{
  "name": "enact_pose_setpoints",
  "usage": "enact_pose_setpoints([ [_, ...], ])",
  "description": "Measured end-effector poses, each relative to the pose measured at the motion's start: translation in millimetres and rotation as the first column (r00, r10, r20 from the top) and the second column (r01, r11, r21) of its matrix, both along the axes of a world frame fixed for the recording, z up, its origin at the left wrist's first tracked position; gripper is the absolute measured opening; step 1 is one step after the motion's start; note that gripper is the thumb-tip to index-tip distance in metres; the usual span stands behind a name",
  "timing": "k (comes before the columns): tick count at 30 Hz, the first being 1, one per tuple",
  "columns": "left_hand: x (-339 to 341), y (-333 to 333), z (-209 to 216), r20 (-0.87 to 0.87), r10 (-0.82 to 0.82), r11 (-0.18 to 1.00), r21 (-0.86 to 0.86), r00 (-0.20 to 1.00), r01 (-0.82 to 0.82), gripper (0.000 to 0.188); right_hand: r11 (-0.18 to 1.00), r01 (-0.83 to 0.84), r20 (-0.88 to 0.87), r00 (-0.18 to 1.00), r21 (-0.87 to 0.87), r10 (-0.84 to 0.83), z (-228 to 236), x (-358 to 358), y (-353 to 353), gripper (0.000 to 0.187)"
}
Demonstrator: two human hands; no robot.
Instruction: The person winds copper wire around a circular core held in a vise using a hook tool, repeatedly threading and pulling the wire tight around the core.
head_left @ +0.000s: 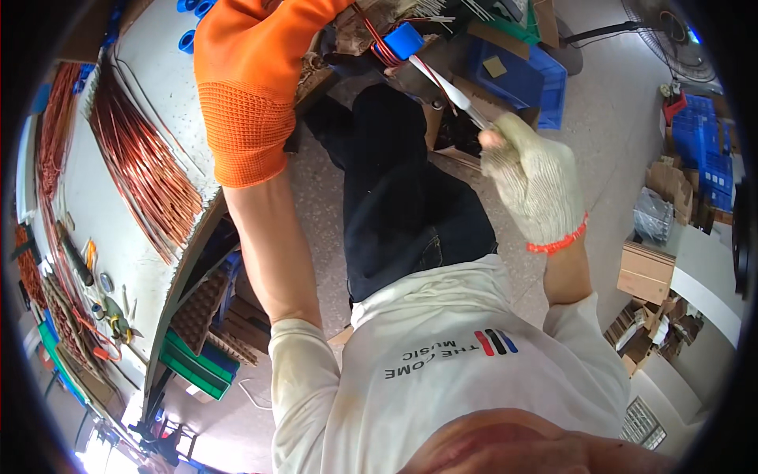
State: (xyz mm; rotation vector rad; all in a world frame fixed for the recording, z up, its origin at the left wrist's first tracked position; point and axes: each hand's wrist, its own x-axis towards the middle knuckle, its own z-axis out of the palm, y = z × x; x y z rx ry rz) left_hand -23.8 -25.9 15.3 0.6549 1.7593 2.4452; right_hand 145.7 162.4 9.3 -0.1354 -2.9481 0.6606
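Above the lap, left hand (249, 87), orange glove, closed grip on a blue-capped bundle of red wires (392, 43) at its fingertips. Right hand (533, 186), white knit glove, fist closed around a white strip (446, 87) running up into that bundle. Left of both: white bench (150, 47) with copper wire bundles (142, 166).

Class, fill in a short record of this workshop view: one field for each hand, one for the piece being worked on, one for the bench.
Left hand: left hand in an orange glove, raised beside the blue part
Right hand: right hand in a white knit glove, gripping a thin white tool
Workpiece: blue part with red wires
Bench: white bench bearing copper wire bundles
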Motion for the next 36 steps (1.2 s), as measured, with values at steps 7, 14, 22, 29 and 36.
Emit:
enact_pose_setpoints([
  [7,-8,2,-15,-0.057,0.056,0.998,0.014,0.997,-0.055,0.026,0.998,-0.056,-0.151,0.987,-0.018,0.053,4,-18,-17,0.024],
  [14,4,8,-4,-0.079,0.222,0.973,-0.053,0.972,-0.226,0.028,0.972,0.052,0.033,0.998,-0.231,-0.046,-5,10,-3,0.04],
  [22,1,-5,-18,-0.285,0.332,0.94,0.02,0.9,-0.34,0.026,0.987,-0.026,0.001,1.0,-0.156,0.026,6,11,15,0.041],
  [29,10,-14,-41,-0.26,0.502,0.859,0.041,0.825,-0.51,0.015,0.996,-0.003,0.025,1.0,-0.09,0.005,-2,6,7,0.04],
  [36,-17,4,-18,-0.109,0.143,0.982,0.136,0.984,-0.128,0.032,0.996,-0.008,-0.194,0.981,0.092,0.025,18,-29,-24,0.034],
])
